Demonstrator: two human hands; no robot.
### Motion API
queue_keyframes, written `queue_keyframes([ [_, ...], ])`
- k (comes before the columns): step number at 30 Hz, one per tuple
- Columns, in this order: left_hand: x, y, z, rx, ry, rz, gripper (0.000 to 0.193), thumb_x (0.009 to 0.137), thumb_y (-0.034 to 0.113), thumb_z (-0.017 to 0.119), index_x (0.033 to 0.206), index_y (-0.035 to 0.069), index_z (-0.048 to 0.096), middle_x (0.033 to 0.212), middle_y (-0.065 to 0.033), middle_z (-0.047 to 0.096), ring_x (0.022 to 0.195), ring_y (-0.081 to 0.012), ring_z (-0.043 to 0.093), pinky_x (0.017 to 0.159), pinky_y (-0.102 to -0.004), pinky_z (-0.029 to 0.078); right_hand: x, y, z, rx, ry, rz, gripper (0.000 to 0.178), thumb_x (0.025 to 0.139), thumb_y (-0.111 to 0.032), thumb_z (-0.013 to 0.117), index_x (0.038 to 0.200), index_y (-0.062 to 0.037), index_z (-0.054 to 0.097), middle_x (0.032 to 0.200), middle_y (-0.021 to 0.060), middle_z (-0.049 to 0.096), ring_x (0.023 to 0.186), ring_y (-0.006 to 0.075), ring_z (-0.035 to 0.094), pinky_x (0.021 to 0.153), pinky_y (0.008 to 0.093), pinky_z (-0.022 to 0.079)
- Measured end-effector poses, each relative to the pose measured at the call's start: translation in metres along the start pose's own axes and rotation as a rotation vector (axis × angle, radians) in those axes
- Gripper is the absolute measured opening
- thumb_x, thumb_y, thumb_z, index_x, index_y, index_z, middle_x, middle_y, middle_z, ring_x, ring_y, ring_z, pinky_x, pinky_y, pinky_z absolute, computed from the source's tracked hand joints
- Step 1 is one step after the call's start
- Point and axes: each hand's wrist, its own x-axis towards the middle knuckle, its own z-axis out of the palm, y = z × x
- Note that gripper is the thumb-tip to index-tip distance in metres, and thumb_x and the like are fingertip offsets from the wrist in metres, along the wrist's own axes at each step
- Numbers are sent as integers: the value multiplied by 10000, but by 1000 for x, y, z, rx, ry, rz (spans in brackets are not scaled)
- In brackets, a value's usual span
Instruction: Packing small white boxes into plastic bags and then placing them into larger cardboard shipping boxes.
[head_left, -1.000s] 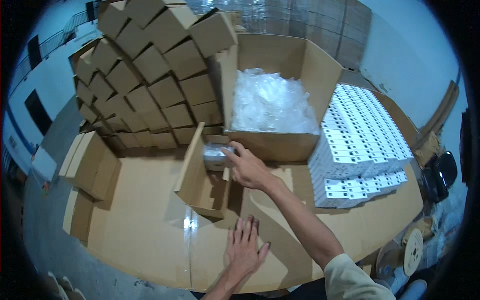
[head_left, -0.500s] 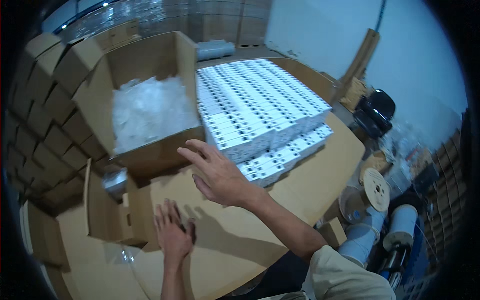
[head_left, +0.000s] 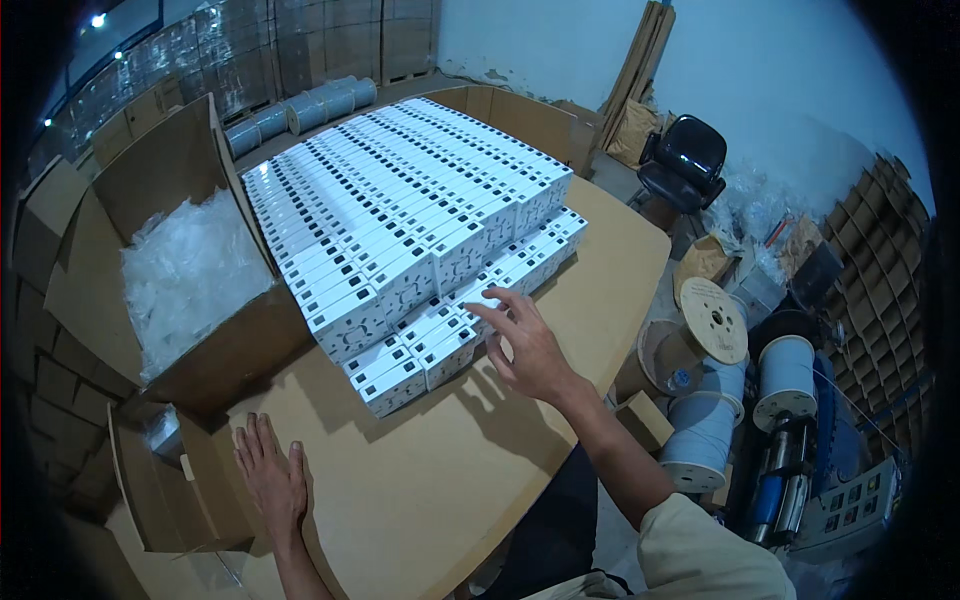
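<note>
Rows of slim white boxes [head_left: 400, 215] are stacked on the table [head_left: 400, 490], with a lower tier [head_left: 400, 370] jutting out at the near side. My right hand [head_left: 530, 350] hovers by the near right part of that lower tier, its fingers curved and apart with nothing between them. Whether a fingertip touches a box I cannot tell. My left hand [head_left: 272, 478] lies with fingers stretched out on the table, beside a small open cardboard box [head_left: 205, 490]. Inside that box is a white item in clear plastic [head_left: 163, 432].
A large carton [head_left: 235, 345] filled with clear plastic bags [head_left: 195, 275] stands left of the stack. Cardboard boxes are piled at the far left. To the right of the table are wooden-flanged spools [head_left: 715, 320], a black chair [head_left: 685, 165] and a wire-wound reel [head_left: 785, 380].
The view has turned to the right. My right hand has moved from near the large carton to the near right side of the white boxes. My left hand remains beside the small box.
</note>
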Motion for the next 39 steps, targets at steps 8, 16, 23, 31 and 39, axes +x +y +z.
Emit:
queue_keyframes([
  [8,2,4,-4,-8,-52,-35,641,1023,380,469,1571,90,303,1641,-131,259,1528,-367,167,1245,-502,104,-24,6,22,-44,6,-52,542,799,48,672,1301,-152,632,1361,131,519,1064,285,573,899,401,534],
  [16,3,-3,1,-2,-30,-7,644,1024,400,470,1561,76,320,1636,-133,273,1522,-371,180,1239,-507,114,-23,1,24,21,62,-53,444,771,47,702,1186,-81,609,1295,126,571,1089,322,596,895,408,532],
  [23,1,-5,1,-20,-13,-3,634,1014,362,484,1550,63,327,1616,-148,304,1514,-377,197,1239,-505,115,-34,-1,15,53,-102,14,429,756,51,708,1152,-82,607,1145,106,648,1052,329,625,884,417,529],
  [31,-3,-7,-5,-433,156,93,400,956,155,622,1333,34,573,1358,-162,532,1253,-332,494,1075,-450,387,-43,-38,-3,217,-278,124,342,841,52,682,1160,-53,619,1082,117,648,891,286,671,740,367,559],
  [39,-5,-3,-35,-1280,-294,-92,224,978,102,632,1190,38,664,688,11,581,624,-58,551,552,-229,457,-18,-110,32,485,-483,94,310,909,-10,653,1209,-21,574,1055,163,618,866,324,660,692,402,541],
])
